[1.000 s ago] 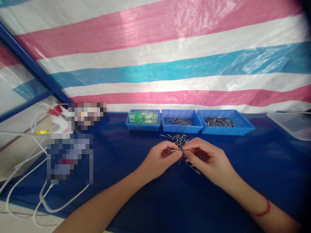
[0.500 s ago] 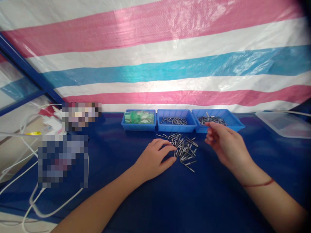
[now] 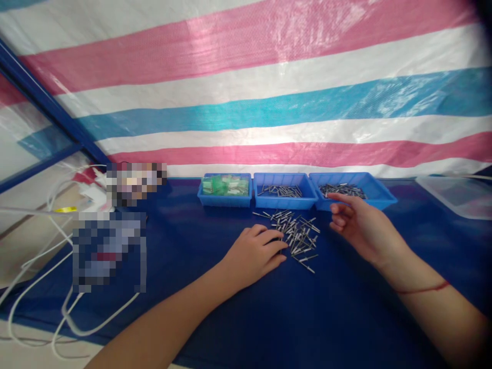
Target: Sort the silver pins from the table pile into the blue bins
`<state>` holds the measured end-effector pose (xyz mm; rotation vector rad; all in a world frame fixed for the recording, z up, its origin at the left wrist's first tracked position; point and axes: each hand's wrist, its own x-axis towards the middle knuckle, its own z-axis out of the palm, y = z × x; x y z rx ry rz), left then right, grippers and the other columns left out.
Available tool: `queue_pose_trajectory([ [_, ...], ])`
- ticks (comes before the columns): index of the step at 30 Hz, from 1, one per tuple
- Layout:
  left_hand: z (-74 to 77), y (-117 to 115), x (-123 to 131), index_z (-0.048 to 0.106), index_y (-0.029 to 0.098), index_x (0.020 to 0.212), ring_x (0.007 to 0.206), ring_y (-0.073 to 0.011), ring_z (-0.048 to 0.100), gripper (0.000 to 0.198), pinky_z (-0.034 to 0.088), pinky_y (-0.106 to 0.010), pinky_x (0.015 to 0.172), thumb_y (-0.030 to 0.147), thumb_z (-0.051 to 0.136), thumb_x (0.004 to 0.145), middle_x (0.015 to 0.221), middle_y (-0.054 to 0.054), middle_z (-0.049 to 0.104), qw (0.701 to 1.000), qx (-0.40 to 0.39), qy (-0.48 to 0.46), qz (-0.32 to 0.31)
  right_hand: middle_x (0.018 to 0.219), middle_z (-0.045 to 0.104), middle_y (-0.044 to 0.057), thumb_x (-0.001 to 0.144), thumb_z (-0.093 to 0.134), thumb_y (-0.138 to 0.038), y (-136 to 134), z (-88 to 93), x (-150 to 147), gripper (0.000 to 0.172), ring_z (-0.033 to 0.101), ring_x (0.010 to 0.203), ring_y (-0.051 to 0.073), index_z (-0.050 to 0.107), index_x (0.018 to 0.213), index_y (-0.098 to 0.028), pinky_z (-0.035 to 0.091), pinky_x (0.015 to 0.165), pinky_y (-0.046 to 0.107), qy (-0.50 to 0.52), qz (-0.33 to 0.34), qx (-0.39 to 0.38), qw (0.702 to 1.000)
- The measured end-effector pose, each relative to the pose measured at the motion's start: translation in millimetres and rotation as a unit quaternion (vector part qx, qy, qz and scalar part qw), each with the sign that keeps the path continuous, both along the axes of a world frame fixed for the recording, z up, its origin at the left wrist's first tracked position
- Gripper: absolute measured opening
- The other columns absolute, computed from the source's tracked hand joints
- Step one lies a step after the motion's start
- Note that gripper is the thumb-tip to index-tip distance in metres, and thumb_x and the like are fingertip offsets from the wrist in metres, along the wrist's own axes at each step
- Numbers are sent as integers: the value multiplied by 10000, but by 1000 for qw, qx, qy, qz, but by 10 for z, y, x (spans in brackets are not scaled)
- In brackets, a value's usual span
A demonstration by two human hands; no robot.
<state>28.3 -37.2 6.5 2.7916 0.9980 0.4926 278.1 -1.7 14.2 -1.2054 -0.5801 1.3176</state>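
A loose pile of silver blind rivets lies on the dark blue table. My left hand rests at the pile's left edge, thumb and fingers bent but apart, fingertips touching or close to the nearest rivets. In front of the right blue bin hovers my right hand, its index finger stretched over the front rim and the other fingers loosely curled; I see nothing held in it. More rivets lie inside that bin. The middle blue bin also holds rivets.
The left blue bin holds green and clear small packets. A clear plastic lid or tray lies at the far right. White cables and blurred-out items crowd the left side. A striped plastic sheet hangs behind.
My right hand's index finger has straightened from a pinch at the right bin; an upright rivet near its fingertips no longer shows there. The view has shifted slightly, and my left hand stays by the pile.
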Motion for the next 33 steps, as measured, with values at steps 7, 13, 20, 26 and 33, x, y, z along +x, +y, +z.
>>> queue_pose_trajectory([
  [7, 22, 22, -5, 654, 133, 1059, 963, -172, 588, 226, 483, -307, 901, 211, 470, 953, 1113, -80, 652, 1000, 17, 1, -21, 683, 540, -15, 756, 681, -331, -135, -1, -196, 191, 444, 496, 76, 678, 877, -183, 384, 429, 199, -74, 76, 47, 993],
  [13, 50, 37, -45, 664, 145, 1082, 887, -176, 575, 246, 495, -309, 840, 142, 478, 921, 1042, -83, 637, 999, 3, 32, -25, 687, 553, -7, 778, 667, -336, -183, -1, -274, 189, 460, 521, 83, 655, 879, -176, 377, 452, 200, -131, 115, 65, 983],
  [20, -2, 80, -99, 651, 159, 1121, 900, -171, 569, 266, 484, -291, 850, 150, 444, 953, 1068, -68, 632, 997, 29, 53, -45, 687, 565, -10, 790, 656, -363, -205, -12, -311, 208, 463, 521, 82, 645, 873, -173, 364, 478, 213, -165, 141, 70, 974],
  [26, 23, 95, -110, 651, 182, 1088, 908, -179, 561, 208, 473, -289, 820, 170, 514, 932, 1058, -46, 634, 994, 44, 88, -37, 675, 562, -12, 804, 640, -358, -216, -13, -343, 196, 457, 512, 81, 645, 852, -167, 355, 491, 225, -190, 154, 71, 967],
  [33, 42, 99, -99, 662, 228, 986, 971, -188, 545, 123, 418, -295, 729, 237, 559, 920, 1104, -14, 621, 994, 72, 84, -9, 702, 565, -5, 822, 621, -365, -228, -32, -373, 199, 468, 531, 84, 644, 858, -170, 357, 502, 231, -214, 173, 76, 959],
])
